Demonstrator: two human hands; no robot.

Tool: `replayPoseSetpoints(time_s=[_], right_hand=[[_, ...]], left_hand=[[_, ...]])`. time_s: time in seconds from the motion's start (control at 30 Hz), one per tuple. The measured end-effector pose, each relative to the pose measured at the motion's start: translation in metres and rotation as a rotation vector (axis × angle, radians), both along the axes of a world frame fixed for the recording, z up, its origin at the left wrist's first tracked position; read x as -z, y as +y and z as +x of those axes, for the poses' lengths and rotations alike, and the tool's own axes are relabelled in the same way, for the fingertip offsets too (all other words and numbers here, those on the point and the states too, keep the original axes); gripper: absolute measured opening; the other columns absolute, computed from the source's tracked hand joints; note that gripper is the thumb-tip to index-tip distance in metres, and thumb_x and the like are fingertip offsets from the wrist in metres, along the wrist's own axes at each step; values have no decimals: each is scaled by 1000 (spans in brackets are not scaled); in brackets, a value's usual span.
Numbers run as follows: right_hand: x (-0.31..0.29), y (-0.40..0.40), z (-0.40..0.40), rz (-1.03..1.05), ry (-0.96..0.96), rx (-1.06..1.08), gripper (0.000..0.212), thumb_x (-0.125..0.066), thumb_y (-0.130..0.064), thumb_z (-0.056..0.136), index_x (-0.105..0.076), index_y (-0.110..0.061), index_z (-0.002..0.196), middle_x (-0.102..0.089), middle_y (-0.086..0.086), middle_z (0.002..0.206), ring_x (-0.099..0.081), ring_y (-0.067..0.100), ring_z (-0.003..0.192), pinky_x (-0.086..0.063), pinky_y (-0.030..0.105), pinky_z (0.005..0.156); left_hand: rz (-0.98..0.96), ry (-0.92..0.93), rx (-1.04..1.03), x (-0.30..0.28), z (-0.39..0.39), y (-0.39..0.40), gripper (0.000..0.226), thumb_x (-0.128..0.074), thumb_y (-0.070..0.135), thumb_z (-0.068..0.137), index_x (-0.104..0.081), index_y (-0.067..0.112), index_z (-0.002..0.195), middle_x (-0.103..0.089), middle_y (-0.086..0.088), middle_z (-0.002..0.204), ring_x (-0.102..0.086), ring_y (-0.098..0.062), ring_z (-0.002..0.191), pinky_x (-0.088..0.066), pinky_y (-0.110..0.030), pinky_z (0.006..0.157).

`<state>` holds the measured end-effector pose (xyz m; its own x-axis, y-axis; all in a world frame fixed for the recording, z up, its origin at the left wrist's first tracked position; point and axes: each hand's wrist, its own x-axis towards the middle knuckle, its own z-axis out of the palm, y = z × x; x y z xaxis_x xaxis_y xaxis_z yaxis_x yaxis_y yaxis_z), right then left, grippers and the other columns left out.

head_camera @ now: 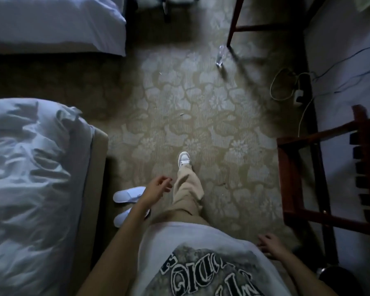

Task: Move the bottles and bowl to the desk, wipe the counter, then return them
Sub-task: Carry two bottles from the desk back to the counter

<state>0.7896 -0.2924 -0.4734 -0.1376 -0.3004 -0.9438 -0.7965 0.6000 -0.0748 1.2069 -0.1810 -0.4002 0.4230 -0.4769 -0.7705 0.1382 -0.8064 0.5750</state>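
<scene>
I look down at a patterned carpet between two beds and some wooden furniture. My left hand (pixel 157 186) hangs in front of my thigh, fingers loosely curled and apart, holding nothing. My right hand (pixel 269 245) is low at my right side, fingers spread, also holding nothing. A clear plastic bottle (pixel 220 55) stands on the carpet far ahead, beside a dark red wooden leg (pixel 233 24). No bowl, counter or cloth is in view.
A bed with rumpled white bedding (pixel 30 178) fills the left; a second bed (pixel 51 22) lies at top left. Two white slippers (pixel 128 194) sit by the near bed. A wooden rack (pixel 333 171) stands right, with cables and a plug (pixel 297 97) along the wall.
</scene>
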Motion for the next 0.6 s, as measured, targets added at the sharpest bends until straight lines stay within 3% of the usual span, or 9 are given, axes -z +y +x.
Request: replayPoseSetpoints(time_s=[0.07, 0.17, 0.23, 0.3, 0.33, 0.43, 0.6], right_hand=[[-6, -57, 55, -35, -22, 4, 18, -48, -19, 98, -56, -2, 101, -62, 15, 84, -59, 29, 73, -43, 31, 62], [-34, -158, 153, -117, -102, 31, 16, -47, -21, 99, -57, -9, 98, -61, 10, 85, -55, 21, 69, -38, 27, 58], [-57, -223, 220, -178, -150, 21, 15, -48, -24, 98, -57, -13, 96, -63, 8, 88, -56, 18, 69, -38, 25, 57], [-73, -284, 280, -258, -244, 27, 18, -49, -26, 98, -61, -13, 101, -67, 7, 89, -58, 17, 69, -38, 24, 54], [-79, -315, 307, -289, -287, 39, 19, -49, -26, 98, -62, -12, 103, -67, 7, 89, -58, 16, 69, -39, 23, 52], [-83, -394, 376, -328, -359, 40, 16, -47, -19, 99, -60, -10, 102, -64, 6, 86, -56, 14, 67, -39, 17, 48], [-34, -501, 429, -266, -307, 57, 14, -51, -19, 96, -64, -12, 95, -67, 6, 84, -62, 21, 74, -44, 32, 62]], left_hand=[[77, 14, 6, 13, 36, -23, 19, -52, 18, 99, -62, 18, 84, -65, -9, 82, -60, -19, 71, -46, -34, 64], [208, 33, 35, 29, 98, -44, 19, -55, 19, 95, -65, 15, 79, -64, -9, 85, -59, -25, 83, -48, -39, 81], [281, 64, -65, 8, 135, -72, 20, -54, 19, 93, -59, 5, 80, -58, -14, 78, -54, -26, 72, -47, -32, 65], [350, 81, -71, -6, 171, -105, 18, -49, 7, 98, -51, 0, 81, -51, -16, 70, -45, -22, 57, -38, -20, 41], [371, 90, -48, -4, 188, -122, 18, -47, 4, 99, -50, 0, 81, -50, -16, 70, -43, -21, 54, -33, -18, 36], [438, 110, -2, 14, 245, -191, 17, -48, 14, 99, -57, 4, 90, -59, -12, 72, -50, -21, 55, -30, -20, 49], [388, 41, 39, 32, 338, -355, 16, -48, 18, 100, -57, 7, 95, -59, -8, 74, -52, -19, 59, -31, -23, 53]])
